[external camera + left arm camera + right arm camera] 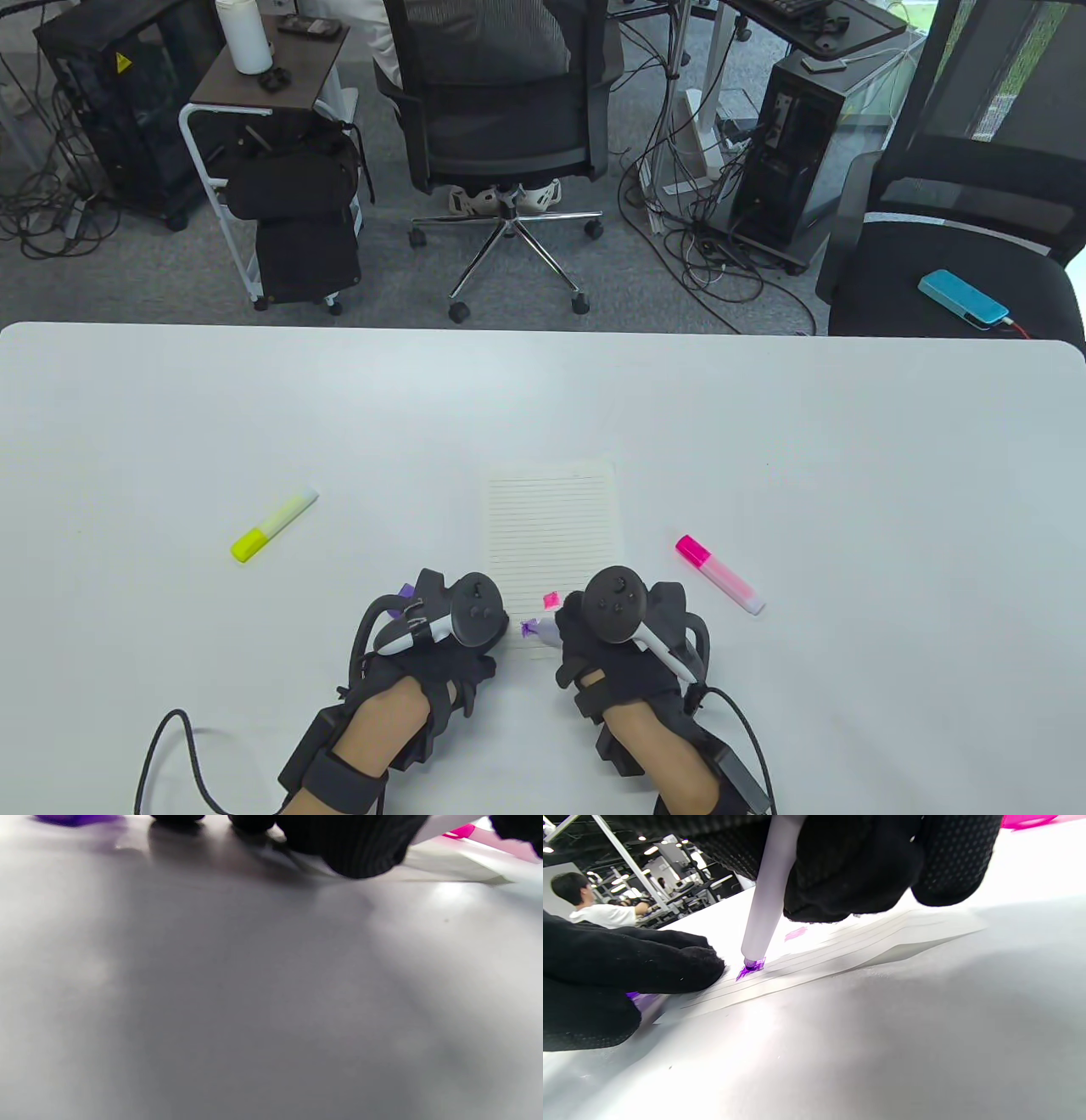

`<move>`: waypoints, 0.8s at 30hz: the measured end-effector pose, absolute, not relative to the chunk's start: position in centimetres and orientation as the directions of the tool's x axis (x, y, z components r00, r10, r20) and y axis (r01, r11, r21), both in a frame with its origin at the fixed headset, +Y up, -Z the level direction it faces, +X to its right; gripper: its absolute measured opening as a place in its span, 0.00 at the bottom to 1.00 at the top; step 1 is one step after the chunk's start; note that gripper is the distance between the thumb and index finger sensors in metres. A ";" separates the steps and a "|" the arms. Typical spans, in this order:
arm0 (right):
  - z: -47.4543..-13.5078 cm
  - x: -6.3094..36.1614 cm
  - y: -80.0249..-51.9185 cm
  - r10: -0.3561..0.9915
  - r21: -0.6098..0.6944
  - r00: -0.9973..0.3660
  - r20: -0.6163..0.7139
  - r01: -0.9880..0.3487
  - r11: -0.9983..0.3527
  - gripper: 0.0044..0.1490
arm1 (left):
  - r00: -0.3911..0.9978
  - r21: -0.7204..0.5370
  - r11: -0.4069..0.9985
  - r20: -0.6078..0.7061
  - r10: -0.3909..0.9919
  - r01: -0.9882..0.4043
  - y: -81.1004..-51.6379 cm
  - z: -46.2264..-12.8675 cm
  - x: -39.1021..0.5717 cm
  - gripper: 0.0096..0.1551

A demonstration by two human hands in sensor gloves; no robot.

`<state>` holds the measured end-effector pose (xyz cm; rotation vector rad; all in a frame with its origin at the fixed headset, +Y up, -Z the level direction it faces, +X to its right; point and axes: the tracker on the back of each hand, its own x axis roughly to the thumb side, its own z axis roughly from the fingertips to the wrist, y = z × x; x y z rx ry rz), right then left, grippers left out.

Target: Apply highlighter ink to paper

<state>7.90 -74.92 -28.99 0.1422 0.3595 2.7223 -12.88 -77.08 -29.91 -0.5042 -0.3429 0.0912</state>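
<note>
White surface (254, 407) carries the lined paper (551, 518) at 6 o'clock, where the right hand (624, 645) grips a purple highlighter (768, 895), tip touching its near edge, left hand (437, 632) pinning the paper, curl unclear; inking underway, next a steady sideways drag.

A purple highlighter (768, 891) is standing tilted in the right grip, its tip touching the lined paper (551, 531), beside a pink mark (551, 599).

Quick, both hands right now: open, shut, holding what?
Left hand: rests at the paper's near edge; grip cannot be told.
Right hand: grips the purple highlighter, tip on the paper.
</note>
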 end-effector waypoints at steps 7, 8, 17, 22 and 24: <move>-29.0 8.0 -75.0 0.387 0.272 -0.921 0.045 -0.361 -0.892 0.24 | 0.939 -0.488 0.873 0.299 0.169 -0.002 -77.1 -29.9 -12.9 0.37; -29.0 8.1 -74.8 0.386 0.260 -0.922 0.043 -0.363 -0.895 0.24 | 0.939 -0.488 0.873 0.299 0.170 -0.002 -77.1 -29.9 -12.9 0.37; -28.9 10.0 -74.4 0.607 0.144 -0.789 0.093 -0.593 -0.792 0.26 | 0.936 -0.484 0.875 0.307 0.173 -0.003 -77.1 -29.9 -13.0 0.37; -29.0 10.9 -74.4 0.727 0.115 -0.674 0.134 -0.718 -0.687 0.28 | 0.929 -0.479 0.878 0.317 0.189 -0.015 -77.1 -30.0 -13.2 0.38; -28.9 10.9 -74.3 0.742 0.107 -0.650 0.163 -0.736 -0.668 0.29 | 0.926 -0.472 0.881 0.322 0.198 -0.024 -77.0 -30.1 -13.4 0.37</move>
